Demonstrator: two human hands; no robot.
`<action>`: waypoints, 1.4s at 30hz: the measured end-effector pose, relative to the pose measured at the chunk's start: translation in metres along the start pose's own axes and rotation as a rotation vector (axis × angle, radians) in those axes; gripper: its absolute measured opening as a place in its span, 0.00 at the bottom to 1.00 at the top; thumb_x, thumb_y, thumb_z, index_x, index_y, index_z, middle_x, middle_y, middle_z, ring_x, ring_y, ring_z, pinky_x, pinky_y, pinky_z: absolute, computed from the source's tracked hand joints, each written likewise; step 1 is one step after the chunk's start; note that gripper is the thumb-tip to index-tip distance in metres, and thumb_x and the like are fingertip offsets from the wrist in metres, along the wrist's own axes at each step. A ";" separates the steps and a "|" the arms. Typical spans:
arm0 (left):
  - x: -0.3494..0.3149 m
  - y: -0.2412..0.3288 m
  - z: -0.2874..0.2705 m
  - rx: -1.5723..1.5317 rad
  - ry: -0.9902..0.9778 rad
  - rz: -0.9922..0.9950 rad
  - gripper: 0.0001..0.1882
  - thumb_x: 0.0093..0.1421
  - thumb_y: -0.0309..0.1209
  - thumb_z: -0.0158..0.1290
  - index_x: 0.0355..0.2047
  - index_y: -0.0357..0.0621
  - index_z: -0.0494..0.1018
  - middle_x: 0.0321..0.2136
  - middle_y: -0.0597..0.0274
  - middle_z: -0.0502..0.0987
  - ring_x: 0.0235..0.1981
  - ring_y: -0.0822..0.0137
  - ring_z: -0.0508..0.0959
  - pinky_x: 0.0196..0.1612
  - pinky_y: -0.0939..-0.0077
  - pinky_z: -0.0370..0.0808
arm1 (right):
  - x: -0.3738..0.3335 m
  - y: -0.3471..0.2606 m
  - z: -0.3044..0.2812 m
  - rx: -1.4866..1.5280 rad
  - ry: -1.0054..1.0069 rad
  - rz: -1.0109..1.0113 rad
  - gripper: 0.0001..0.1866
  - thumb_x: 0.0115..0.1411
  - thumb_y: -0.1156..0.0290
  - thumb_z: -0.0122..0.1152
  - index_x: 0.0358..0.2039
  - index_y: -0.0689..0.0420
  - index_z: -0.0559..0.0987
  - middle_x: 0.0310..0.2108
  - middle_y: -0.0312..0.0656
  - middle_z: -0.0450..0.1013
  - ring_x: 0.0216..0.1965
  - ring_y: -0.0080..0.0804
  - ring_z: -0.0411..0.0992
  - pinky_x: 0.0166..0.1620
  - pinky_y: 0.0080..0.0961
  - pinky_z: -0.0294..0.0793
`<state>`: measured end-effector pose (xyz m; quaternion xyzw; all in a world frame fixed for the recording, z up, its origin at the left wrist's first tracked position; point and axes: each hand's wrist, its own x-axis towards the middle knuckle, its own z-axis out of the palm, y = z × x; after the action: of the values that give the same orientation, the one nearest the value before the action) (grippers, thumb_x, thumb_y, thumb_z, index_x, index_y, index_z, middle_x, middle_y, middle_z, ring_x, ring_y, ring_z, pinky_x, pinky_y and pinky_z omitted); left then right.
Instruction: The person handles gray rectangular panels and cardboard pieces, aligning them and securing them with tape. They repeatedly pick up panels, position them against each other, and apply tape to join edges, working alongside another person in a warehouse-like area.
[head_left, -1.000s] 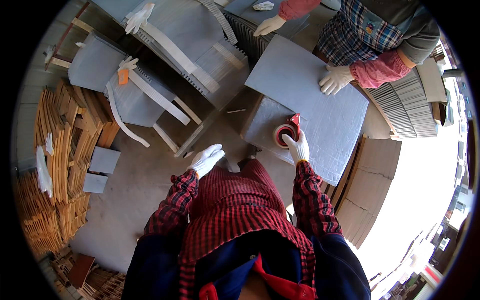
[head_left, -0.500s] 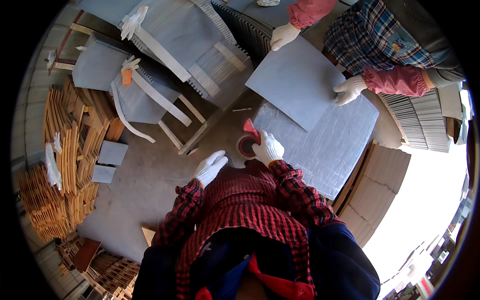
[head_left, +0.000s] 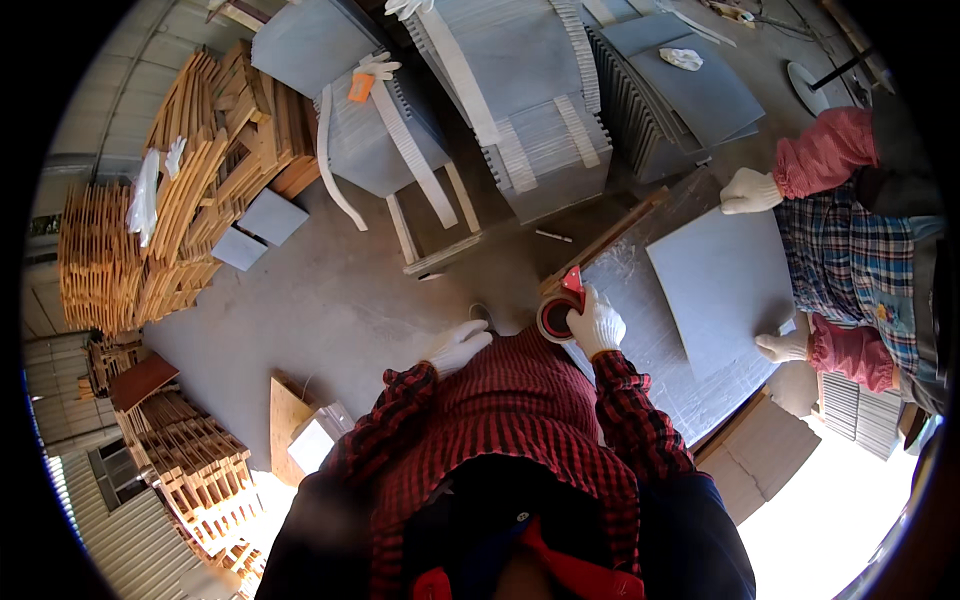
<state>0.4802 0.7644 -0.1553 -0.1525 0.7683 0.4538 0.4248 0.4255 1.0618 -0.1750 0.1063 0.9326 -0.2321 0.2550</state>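
- Grey concrete floor (head_left: 300,310): fills the middle and the 9 o'clock side of the view.
- Stacks of pale wooden slat frames (head_left: 150,230): piled at 9 to 10 o'clock, with more at 7 o'clock.
- Bundles of grey stone tiles bound with white straps (head_left: 520,90): standing on edge at 12 o'clock, on wooden supports.
- Large grey foam-wrapped flat package (head_left: 660,350): lies at 3 o'clock from centre, on a brown cardboard sheet (head_left: 750,460) that shows at its 5 o'clock edge.
- Smooth grey square slab (head_left: 720,290): rests on top of the package, toward its 2 o'clock side.
- Co-worker in a plaid apron with pink sleeves: at 3 o'clock, one white-gloved hand (head_left: 748,192) at the slab's 12 o'clock corner and the other white-gloved hand (head_left: 783,347) at its 5 o'clock edge.
- Left hand (head_left: 458,346): white-gloved, fingers loosely spread and holding nothing, low over the floor just at 9 o'clock of the tape roll.
- Right hand (head_left: 597,322): white-gloved, closed around the tape dispenser at the package's 9 o'clock corner.
- Red tape dispenser with a brown tape roll (head_left: 558,308): gripped in the right hand, pressed against the package's near corner, just right of centre.
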 end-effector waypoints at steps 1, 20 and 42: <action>0.004 -0.012 -0.001 -0.029 0.003 0.005 0.32 0.66 0.50 0.50 0.62 0.40 0.68 0.60 0.49 0.74 0.61 0.56 0.73 0.64 0.68 0.66 | -0.003 0.003 0.002 -0.020 0.046 -0.014 0.27 0.53 0.60 0.58 0.56 0.48 0.73 0.43 0.55 0.77 0.39 0.56 0.79 0.41 0.50 0.78; -0.005 -0.118 -0.229 0.059 -0.064 0.028 0.30 0.65 0.51 0.51 0.61 0.48 0.71 0.57 0.56 0.76 0.60 0.61 0.74 0.62 0.69 0.67 | -0.072 -0.037 0.030 -0.081 0.582 0.422 0.36 0.52 0.58 0.64 0.63 0.51 0.71 0.53 0.58 0.73 0.50 0.58 0.74 0.50 0.50 0.75; 0.084 -0.152 -0.379 -0.347 0.140 -0.094 0.26 0.67 0.46 0.54 0.56 0.40 0.73 0.44 0.65 0.78 0.45 0.71 0.75 0.49 0.75 0.71 | 0.065 -0.332 0.161 0.299 -0.370 -0.023 0.26 0.58 0.56 0.60 0.54 0.57 0.79 0.50 0.51 0.78 0.53 0.48 0.76 0.56 0.37 0.74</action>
<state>0.3296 0.3814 -0.2222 -0.2903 0.6983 0.5474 0.3584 0.3335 0.6999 -0.2062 0.0878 0.8265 -0.3860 0.4002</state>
